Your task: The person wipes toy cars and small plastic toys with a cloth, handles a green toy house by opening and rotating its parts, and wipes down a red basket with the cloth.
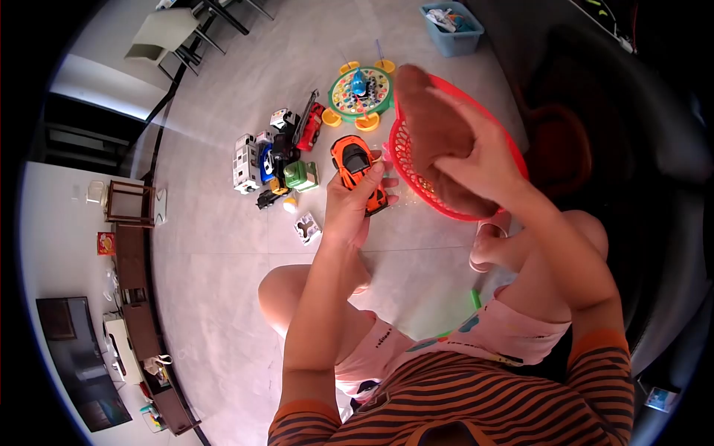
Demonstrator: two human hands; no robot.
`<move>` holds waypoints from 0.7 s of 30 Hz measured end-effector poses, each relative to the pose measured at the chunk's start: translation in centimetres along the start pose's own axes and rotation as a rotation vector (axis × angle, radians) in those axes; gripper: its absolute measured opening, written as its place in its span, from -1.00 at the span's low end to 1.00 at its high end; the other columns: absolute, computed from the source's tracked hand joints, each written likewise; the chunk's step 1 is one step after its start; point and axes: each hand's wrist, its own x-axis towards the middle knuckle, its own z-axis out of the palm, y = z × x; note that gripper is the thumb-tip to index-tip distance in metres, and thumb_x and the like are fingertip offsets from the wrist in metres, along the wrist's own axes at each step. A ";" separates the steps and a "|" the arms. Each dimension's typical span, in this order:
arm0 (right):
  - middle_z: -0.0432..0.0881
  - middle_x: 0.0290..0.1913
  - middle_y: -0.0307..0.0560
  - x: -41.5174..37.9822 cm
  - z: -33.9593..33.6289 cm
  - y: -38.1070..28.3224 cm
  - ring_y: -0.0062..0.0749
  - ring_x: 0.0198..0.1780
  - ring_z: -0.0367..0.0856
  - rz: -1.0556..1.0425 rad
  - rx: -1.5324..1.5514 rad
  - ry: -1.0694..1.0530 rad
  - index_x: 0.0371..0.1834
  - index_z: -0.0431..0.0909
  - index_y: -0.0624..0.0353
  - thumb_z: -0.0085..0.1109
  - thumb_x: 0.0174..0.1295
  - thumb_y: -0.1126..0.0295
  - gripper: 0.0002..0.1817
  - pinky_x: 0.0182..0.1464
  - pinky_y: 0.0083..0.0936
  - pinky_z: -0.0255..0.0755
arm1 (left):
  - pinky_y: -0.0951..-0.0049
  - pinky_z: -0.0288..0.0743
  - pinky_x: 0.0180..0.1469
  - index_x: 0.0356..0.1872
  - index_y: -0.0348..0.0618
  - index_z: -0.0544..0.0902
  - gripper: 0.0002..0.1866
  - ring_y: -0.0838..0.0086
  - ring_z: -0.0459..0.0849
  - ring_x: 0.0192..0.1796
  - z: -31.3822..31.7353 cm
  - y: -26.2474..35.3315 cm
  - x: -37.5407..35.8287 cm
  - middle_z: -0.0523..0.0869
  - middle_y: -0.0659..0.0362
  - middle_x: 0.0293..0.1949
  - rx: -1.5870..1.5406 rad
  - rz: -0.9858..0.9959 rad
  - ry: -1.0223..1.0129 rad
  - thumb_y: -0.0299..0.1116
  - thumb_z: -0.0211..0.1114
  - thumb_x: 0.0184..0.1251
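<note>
An orange toy car with a black roof is gripped in my left hand, held up over the floor with the thumb along its side. My right hand is closed on a brown cloth, which looks soft and bunched. The cloth lies across a red plastic basket with a lattice wall and hides most of its inside. The basket's left rim is close beside the car.
Left of the car stand several toy vehicles: a red fire truck, a white bus, a green truck. Beyond lies a round fishing game. A blue bin is at the back; a dark sofa borders the right.
</note>
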 end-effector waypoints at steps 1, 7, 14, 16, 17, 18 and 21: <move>0.55 -0.04 0.03 0.4 -0.7 0.0 -0.15 -0.02 0.56 -0.050 -0.047 0.011 0.19 0.40 0.09 0.34 -0.26 0.52 -0.25 -0.04 -0.41 0.46 | 0.48 0.58 -0.35 0.00 -0.22 0.52 -0.65 0.47 0.65 -0.28 -0.1 -0.1 0.0 0.65 0.13 -0.25 0.088 0.008 0.002 -0.32 0.30 0.24; 0.48 -0.09 -0.04 -2.4 1.4 -1.4 -0.07 -0.05 0.51 -0.279 -0.293 -0.364 0.15 0.44 0.03 0.39 -0.36 0.51 -0.21 -0.05 -0.33 0.45 | 0.58 0.47 -0.51 -0.29 -0.28 0.57 -0.83 0.63 0.57 -0.51 0.1 -3.2 -0.1 0.65 0.22 -0.49 0.286 0.065 -0.050 -0.48 0.33 0.10; 0.51 -0.10 -0.06 -0.2 -0.6 1.7 -0.09 -0.04 0.51 -0.044 -0.538 -0.202 0.12 0.42 -0.03 0.35 -0.26 0.40 -0.30 -0.12 -0.20 0.44 | 0.54 0.49 -0.43 -0.23 -0.27 0.59 -0.82 0.56 0.58 -0.46 0.5 -3.3 -0.3 0.64 0.19 -0.46 0.250 -0.037 -0.194 -0.49 0.33 0.14; 0.52 -0.09 -0.04 0.4 -1.4 1.4 -0.07 -0.05 0.52 -0.007 -0.515 -0.164 0.12 0.44 -0.04 0.36 -0.29 0.42 -0.29 -0.10 -0.20 0.45 | 0.54 0.49 -0.40 -0.19 -0.25 0.59 -0.79 0.57 0.58 -0.43 0.7 -2.6 -0.5 0.64 0.20 -0.45 0.217 -0.031 -0.205 -0.48 0.34 0.15; 0.52 -0.06 -0.03 0.7 -1.8 0.9 -0.06 -0.06 0.53 0.007 -0.483 -0.151 0.13 0.45 -0.04 0.36 -0.30 0.44 -0.27 -0.07 -0.21 0.45 | 0.56 0.48 -0.44 -0.24 -0.25 0.58 -0.82 0.59 0.57 -0.46 0.7 -2.5 -0.4 0.63 0.22 -0.47 0.213 -0.027 -0.173 -0.49 0.35 0.14; 0.53 -0.04 -0.01 1.0 -2.1 0.3 -0.05 -0.07 0.54 0.018 -0.452 -0.143 0.13 0.46 -0.04 0.36 -0.32 0.46 -0.26 -0.05 -0.22 0.46 | 0.58 0.48 -0.47 -0.30 -0.26 0.58 -0.85 0.61 0.56 -0.50 0.7 -2.5 -0.1 0.62 0.23 -0.50 0.204 -0.021 -0.137 -0.50 0.35 0.12; 0.52 -0.07 -0.05 -0.1 -1.6 -1.1 -0.07 -0.09 0.54 -0.260 -0.337 -0.201 0.14 0.47 -0.08 0.40 -0.37 0.45 -0.22 -0.08 -0.26 0.46 | 0.56 0.50 -0.45 -0.28 -0.25 0.59 -0.82 0.59 0.58 -0.48 0.3 -2.8 0.1 0.63 0.22 -0.48 0.216 -0.020 -0.119 -0.50 0.36 0.09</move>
